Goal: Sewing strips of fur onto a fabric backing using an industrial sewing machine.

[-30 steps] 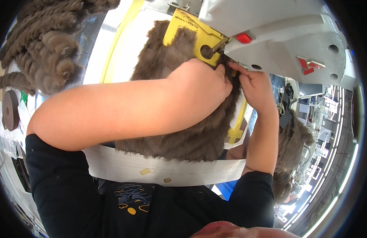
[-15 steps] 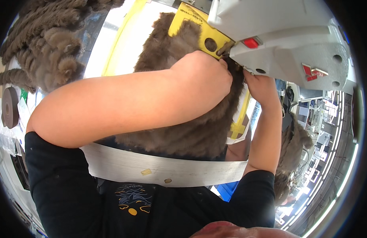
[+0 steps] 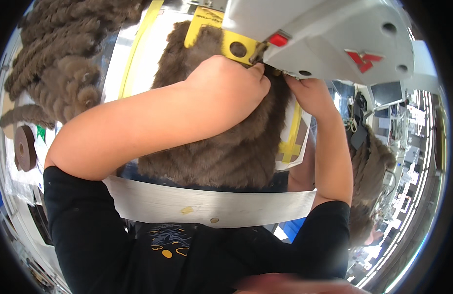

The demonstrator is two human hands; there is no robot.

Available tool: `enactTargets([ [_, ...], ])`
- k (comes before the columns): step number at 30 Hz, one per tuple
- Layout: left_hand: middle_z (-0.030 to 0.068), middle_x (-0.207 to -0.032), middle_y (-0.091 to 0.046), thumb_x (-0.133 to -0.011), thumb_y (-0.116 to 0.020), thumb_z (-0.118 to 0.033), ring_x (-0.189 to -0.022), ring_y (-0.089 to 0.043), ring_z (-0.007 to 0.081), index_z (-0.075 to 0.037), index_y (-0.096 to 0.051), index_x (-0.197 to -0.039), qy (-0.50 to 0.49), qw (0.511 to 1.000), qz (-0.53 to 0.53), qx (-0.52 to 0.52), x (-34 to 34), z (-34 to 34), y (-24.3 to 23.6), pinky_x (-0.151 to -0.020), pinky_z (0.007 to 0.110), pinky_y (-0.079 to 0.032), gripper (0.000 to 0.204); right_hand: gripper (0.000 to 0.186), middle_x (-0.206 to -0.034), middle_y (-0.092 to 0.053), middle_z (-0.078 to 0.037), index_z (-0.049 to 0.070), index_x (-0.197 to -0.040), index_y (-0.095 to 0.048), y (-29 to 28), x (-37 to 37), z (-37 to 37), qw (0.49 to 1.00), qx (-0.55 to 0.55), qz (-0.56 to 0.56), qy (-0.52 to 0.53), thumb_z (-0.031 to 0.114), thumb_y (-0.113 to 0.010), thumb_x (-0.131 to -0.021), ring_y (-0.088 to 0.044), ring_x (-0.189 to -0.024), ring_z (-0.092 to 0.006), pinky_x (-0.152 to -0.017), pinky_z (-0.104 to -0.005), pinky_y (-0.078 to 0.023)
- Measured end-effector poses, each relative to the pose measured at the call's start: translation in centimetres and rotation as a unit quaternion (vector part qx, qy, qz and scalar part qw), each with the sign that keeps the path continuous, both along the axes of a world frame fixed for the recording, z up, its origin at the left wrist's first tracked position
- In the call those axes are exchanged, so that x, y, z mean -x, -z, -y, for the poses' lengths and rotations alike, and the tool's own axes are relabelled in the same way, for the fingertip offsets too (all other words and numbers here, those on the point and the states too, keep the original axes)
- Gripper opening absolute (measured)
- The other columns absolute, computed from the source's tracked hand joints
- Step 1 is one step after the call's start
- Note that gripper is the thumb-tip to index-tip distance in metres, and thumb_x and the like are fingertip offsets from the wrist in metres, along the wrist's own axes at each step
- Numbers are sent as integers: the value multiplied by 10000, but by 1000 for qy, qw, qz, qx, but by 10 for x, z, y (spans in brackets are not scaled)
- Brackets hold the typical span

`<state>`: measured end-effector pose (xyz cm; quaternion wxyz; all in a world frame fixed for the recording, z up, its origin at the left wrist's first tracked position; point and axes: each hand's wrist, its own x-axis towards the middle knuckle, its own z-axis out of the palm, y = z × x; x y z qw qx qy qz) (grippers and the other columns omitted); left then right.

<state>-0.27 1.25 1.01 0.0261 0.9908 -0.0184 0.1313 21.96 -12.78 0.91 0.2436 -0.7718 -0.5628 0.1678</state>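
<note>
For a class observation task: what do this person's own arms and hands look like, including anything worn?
The black short-sleeved shirt has a grey-blue line print with yellow shapes on its front. Its plain sleeves end near the elbows; both forearms are bare. The left hand and right hand look ungloved, no watch or bracelet visible.

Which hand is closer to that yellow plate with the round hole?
Left. The left hand is just below the yellow plate; the right hand is farther off, to its lower right.
</note>
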Motion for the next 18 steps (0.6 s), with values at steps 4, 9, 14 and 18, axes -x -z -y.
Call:
enactTargets([
  [4, 188, -1300, -663, -838, -631, -88, -810, -743, 251, 4, -625, -1133, 4, 1000, -14, 11, -2, 1, -4, -622, 341, -594, 310, 245, -1071, -712, -204, 16, -1089, -731, -24, 13, 13, 990, 133, 39, -1, 57, -596, -889, -676, -957, -371, -819, -399, -521],
  [9, 157, -1128, -711, -850, -649, -95, -884, -749, 250, -21, -646, -1091, -11, 1000, -8, -10, -4, 2, -8, -650, 341, -607, 252, 381, -1251, -702, -129, 67, -1209, -723, -11, 36, 19, 988, -82, 60, -118, 15, -545, -876, -666, -1108, -341, -942, -409, -541],
  [14, 123, -1054, -703, -841, -646, -88, -808, -744, 253, -31, -640, -1091, 1, 1000, -23, -19, -5, 2, -13, -615, 340, -601, 257, 419, -1290, -692, -99, 68, -1231, -709, -1, 32, 21, 986, -72, 91, -123, 7, -532, -857, -650, -1164, -322, -983, -424, -538],
  [18, 152, -1278, -660, -872, -567, -66, -821, -726, 313, -26, -590, -1114, -14, 997, -82, 2, -8, 2, -16, -672, 385, -593, 246, 393, -1296, -692, -89, 60, -1209, -712, -2, 33, 21, 986, -59, 100, -120, 13, -531, -863, -653, -1155, -305, -968, -422, -540],
])
